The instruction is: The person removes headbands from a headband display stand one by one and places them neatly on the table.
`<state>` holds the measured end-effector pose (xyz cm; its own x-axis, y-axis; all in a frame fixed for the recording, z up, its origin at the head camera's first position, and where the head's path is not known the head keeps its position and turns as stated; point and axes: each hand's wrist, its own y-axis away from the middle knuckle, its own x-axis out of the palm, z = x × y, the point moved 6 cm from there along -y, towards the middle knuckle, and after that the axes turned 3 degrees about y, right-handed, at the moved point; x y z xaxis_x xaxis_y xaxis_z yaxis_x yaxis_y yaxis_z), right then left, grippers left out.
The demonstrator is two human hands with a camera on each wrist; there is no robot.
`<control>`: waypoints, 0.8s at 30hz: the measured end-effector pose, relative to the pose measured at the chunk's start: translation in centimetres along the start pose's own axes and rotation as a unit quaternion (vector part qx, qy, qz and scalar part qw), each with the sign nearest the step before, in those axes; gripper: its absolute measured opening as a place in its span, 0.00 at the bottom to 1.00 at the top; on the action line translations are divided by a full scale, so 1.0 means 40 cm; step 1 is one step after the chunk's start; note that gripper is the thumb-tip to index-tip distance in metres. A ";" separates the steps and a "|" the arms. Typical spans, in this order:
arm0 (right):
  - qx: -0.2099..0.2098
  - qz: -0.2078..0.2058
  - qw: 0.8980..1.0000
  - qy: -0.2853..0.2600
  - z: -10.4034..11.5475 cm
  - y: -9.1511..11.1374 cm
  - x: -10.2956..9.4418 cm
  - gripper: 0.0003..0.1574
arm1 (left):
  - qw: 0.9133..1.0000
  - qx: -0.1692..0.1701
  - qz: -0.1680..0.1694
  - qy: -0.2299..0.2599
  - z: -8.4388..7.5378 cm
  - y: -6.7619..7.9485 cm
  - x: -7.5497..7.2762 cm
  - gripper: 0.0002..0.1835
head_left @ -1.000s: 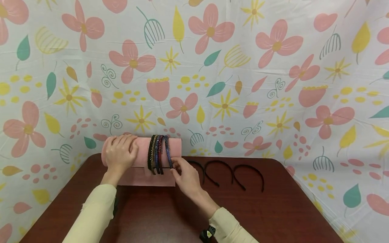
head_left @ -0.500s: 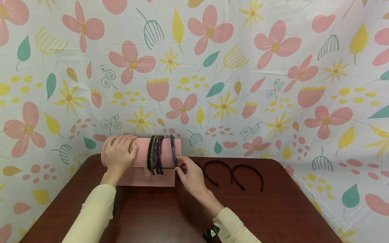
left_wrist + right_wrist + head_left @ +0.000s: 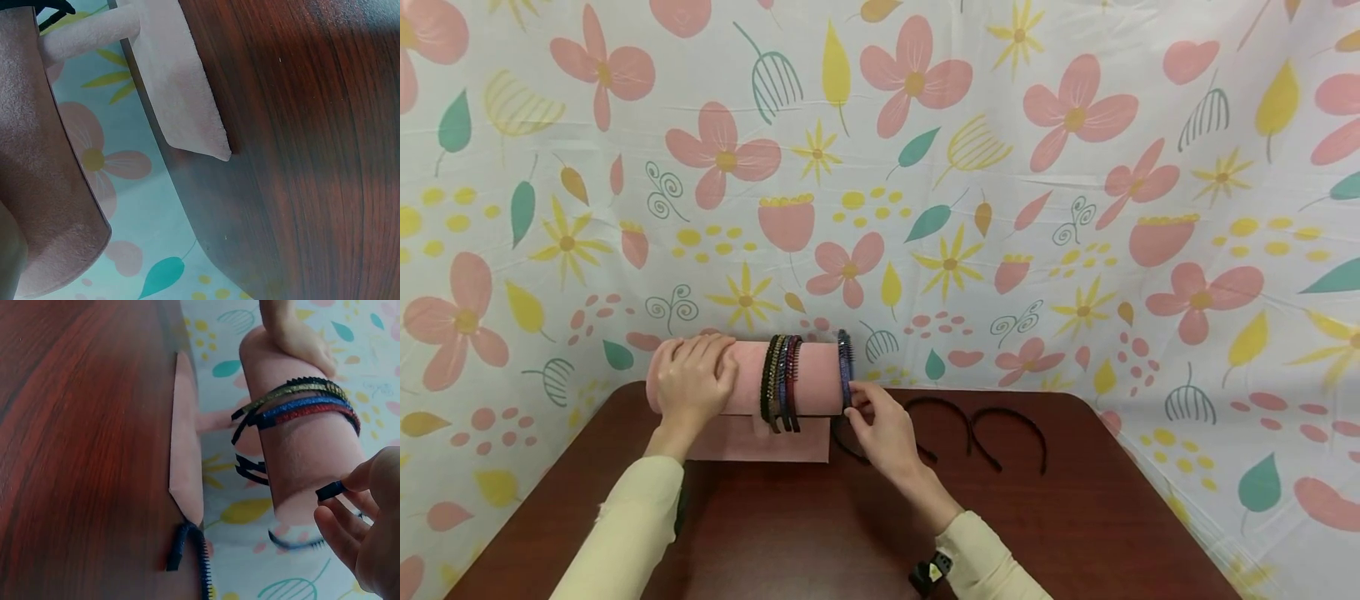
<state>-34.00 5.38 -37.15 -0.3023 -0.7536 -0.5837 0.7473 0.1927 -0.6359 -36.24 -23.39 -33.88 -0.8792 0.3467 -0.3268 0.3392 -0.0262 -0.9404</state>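
Note:
A pink plush headband stand, a padded roll on a flat base, stands near the back of the table. My left hand rests over the roll's left end, fingers curved round its top. Several glittery toothed headbands in black, gold, blue and red circle the roll's middle. My right hand pinches one end of a blue glitter headband at the roll's right end. In the right wrist view, its dark tip sits between thumb and fingers. The left wrist view shows the roll and base.
Black headbands lie on the dark wooden table right of the stand, one partly behind my right hand. A toothed headband is close to the base's end. A flower-printed cloth hangs behind the table.
My right hand has drawn the blue headband rightward along the roll, away from the others, to the roll's right end. The left hand has stayed in place on the stand.

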 end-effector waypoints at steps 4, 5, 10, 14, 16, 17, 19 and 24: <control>0.004 -0.007 1.000 0.006 -0.015 -0.002 -0.013 0.23 | 1.000 0.000 0.006 -0.003 -0.001 -0.002 -0.001 0.21; 0.000 -0.010 1.000 0.006 -0.017 -0.002 -0.017 0.23 | 1.000 0.000 0.007 -0.005 -0.001 -0.002 -0.001 0.21; -0.003 -0.016 1.000 0.006 -0.037 0.001 -0.038 0.23 | 1.000 0.000 0.007 -0.004 0.000 -0.001 -0.002 0.21; 0.000 -0.018 1.000 0.014 -0.058 0.005 -0.053 0.23 | 1.000 -0.001 0.000 0.003 0.000 0.000 -0.004 0.20; 0.002 -0.021 1.000 0.015 -0.067 0.008 -0.061 0.23 | 1.000 -0.003 0.005 0.001 0.001 0.001 -0.005 0.21; 0.003 -0.022 1.000 0.015 -0.071 0.010 -0.066 0.23 | 1.000 -0.003 0.009 0.001 0.001 0.001 -0.004 0.21; 0.002 -0.026 0.999 0.019 -0.078 0.014 -0.075 0.24 | 1.000 -0.005 0.017 -0.002 0.001 0.002 -0.004 0.22; -0.001 -0.028 0.999 0.030 -0.096 0.020 -0.093 0.25 | 1.000 -0.006 0.026 -0.004 -0.002 0.002 -0.003 0.23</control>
<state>-34.54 10.78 -37.44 -0.3784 -0.7237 -0.5771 0.7274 0.1531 -0.6689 -36.10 -23.35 -33.90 -0.8631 0.3370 -0.3762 0.3887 -0.0323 -0.9208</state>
